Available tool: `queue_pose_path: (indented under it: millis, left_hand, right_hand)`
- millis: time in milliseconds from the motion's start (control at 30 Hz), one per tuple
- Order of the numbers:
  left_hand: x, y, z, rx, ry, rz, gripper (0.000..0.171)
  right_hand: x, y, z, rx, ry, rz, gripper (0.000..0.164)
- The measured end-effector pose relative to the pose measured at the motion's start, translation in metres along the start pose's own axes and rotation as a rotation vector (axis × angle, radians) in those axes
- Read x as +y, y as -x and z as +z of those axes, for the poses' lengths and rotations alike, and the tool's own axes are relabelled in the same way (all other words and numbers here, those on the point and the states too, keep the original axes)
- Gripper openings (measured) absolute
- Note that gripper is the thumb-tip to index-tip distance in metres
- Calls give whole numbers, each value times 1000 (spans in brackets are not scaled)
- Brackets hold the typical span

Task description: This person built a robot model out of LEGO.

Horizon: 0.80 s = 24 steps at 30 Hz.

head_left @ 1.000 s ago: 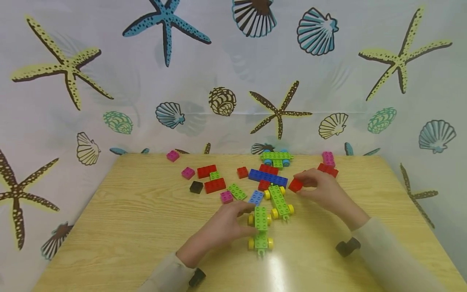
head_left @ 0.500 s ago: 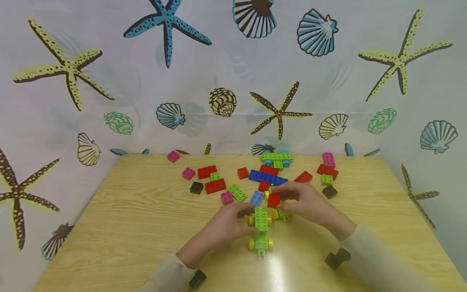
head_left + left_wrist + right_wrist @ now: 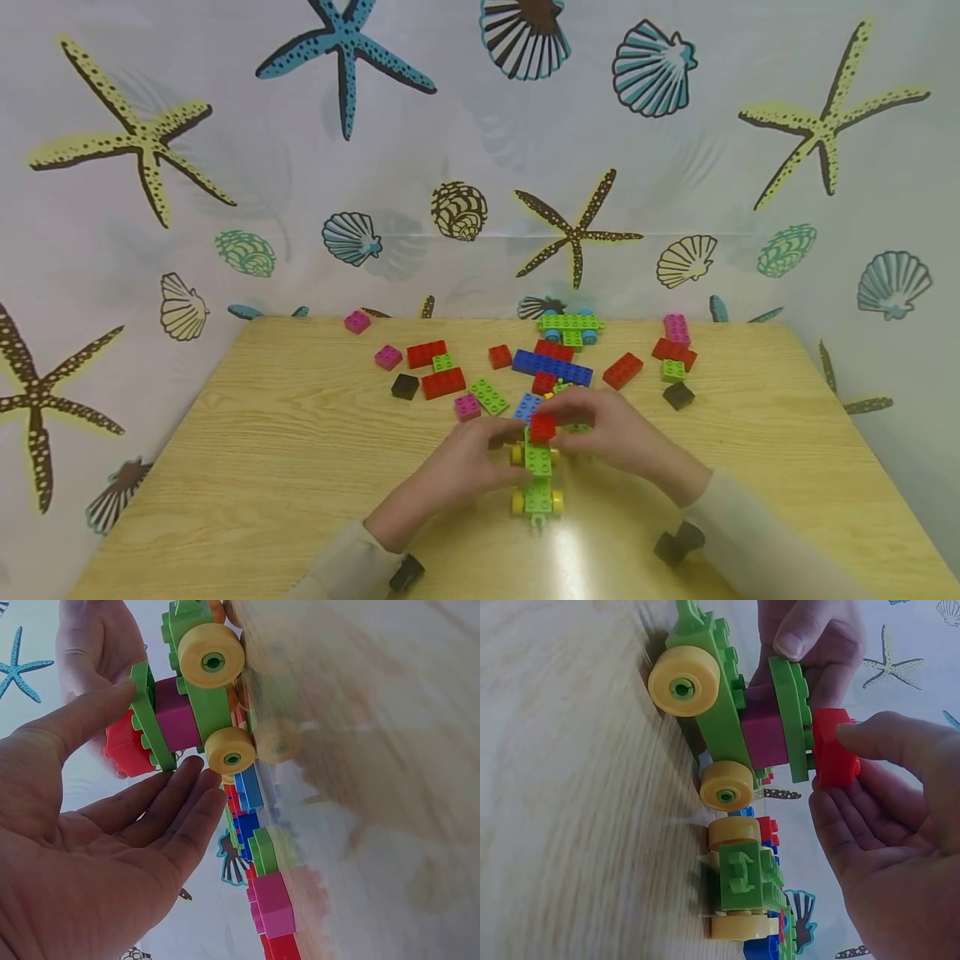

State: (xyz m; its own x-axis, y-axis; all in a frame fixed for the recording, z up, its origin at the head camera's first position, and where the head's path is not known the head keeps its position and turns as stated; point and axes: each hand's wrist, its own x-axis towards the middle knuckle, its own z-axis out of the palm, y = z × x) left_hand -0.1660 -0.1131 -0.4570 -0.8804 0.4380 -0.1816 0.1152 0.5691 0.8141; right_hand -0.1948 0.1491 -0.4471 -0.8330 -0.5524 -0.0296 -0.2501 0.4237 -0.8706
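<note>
In front of me stands a toy brick car with a green wheeled base [image 3: 537, 497] and yellow wheels. A magenta brick [image 3: 763, 727] sits on it, topped by a green plate [image 3: 790, 720]. My left hand [image 3: 472, 462] holds this car by the plate, thumb at one end and fingers at the other. Between the thumb and fingers of my right hand [image 3: 611, 429] is a small red brick [image 3: 542, 428]. It is at the plate's far end, against the studs; whether it is pressed down I cannot tell. A second yellow-wheeled green car base [image 3: 742, 877] lies partly hidden behind my right hand.
Farther back lie several loose bricks, including a long blue brick [image 3: 551, 367], a red brick [image 3: 622, 371] and a black brick [image 3: 678, 396]. A green car base with blue wheels [image 3: 572, 323] stands at the back edge, before a patterned cloth.
My right hand has carried the red brick leftward and toward me, from the right of the pile onto the toy car's plate. The left hand has stayed on the car.
</note>
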Motion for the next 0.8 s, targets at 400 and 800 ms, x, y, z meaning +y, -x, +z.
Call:
queue_pose_path:
  millis: [400,800]
  left_hand:
    - [0,-1,0,-9,-2,0,67]
    - [1,0,0,-13,-14,3,65]
  right_hand:
    - [-3,-1,3,-2,11,20,38]
    - [-2,-2,3,-37,9,-4,34]
